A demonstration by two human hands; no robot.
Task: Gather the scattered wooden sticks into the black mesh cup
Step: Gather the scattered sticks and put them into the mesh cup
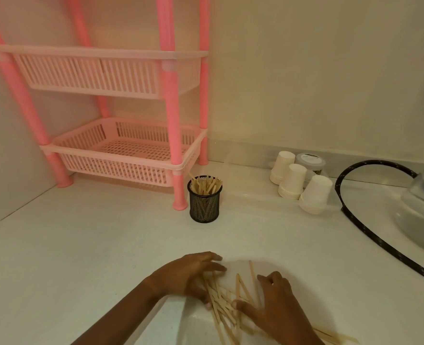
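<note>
Touching sticks (pixel 221 303), open: left hand (pixel 191 272), right hand (pixel 278 310)

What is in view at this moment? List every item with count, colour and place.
counter: one, white, fills the lower frame
rack: one, pink, two tiers showing, back left on the counter
cup: one, black mesh, beside the rack's front right leg
sticks in cup: many, pale wood, standing inside
loose sticks: many, pale wood, piled at the near edge
paper cups: three stacks, white, upside down, back right
jar: one, grey lid, behind the paper cups
cord: one, black, patterned, looped at the right
tub: one, clear, far right edge
left hand: spread on the loose sticks
right hand: rests on the loose sticks
</note>
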